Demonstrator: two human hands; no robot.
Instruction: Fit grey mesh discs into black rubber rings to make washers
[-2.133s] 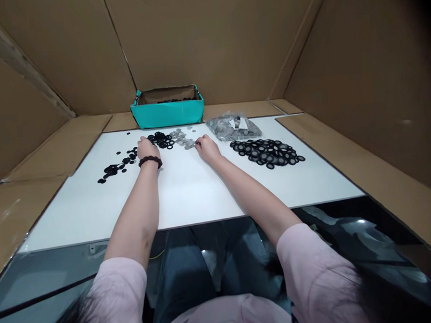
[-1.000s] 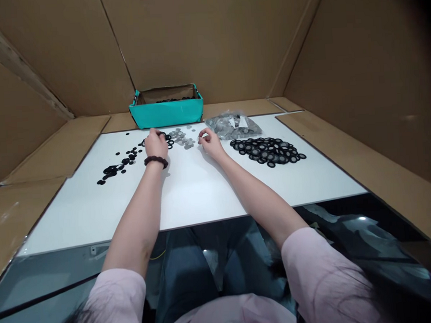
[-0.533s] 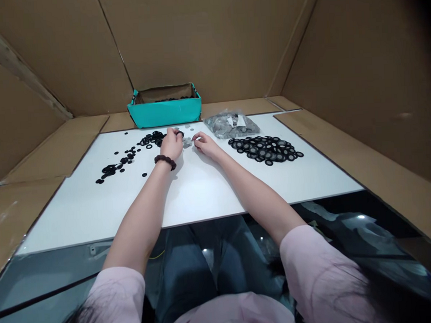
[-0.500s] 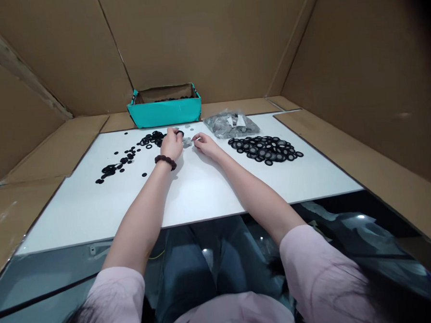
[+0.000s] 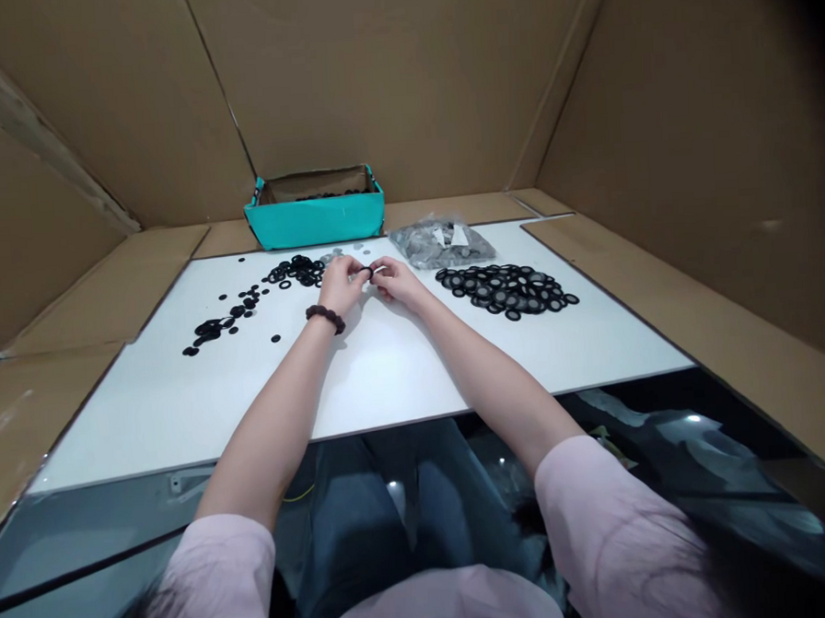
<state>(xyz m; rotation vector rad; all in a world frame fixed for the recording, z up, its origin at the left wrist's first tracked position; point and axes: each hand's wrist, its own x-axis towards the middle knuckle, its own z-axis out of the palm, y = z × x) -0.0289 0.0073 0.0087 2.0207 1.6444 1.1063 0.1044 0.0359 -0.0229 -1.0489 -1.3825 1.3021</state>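
Observation:
A small black ring (image 5: 367,273) is held up between my two hands over the back middle of the white table. My left hand (image 5: 340,285), with a dark beaded band at its wrist, pinches the ring from the left. From the right, the closed fingertips of my right hand (image 5: 395,282) meet the same ring; whether a grey disc is also in them is hidden. Beside my left hand lies a loose heap of black rings (image 5: 298,271). Several translucent grey discs (image 5: 333,255) are scattered just behind that hand.
A turquoise box (image 5: 317,220) with dark pieces inside stands at the back. Right of my hands are a clear bag of grey discs (image 5: 443,243) and a pile of black rings with grey centres (image 5: 508,290). Small black discs (image 5: 210,329) lie at left. Cardboard walls (image 5: 401,88) surround the table.
My left hand has moved slightly right and toward me, bringing the black ring from the grey discs to my right fingertips. The right hand has stayed nearly in place.

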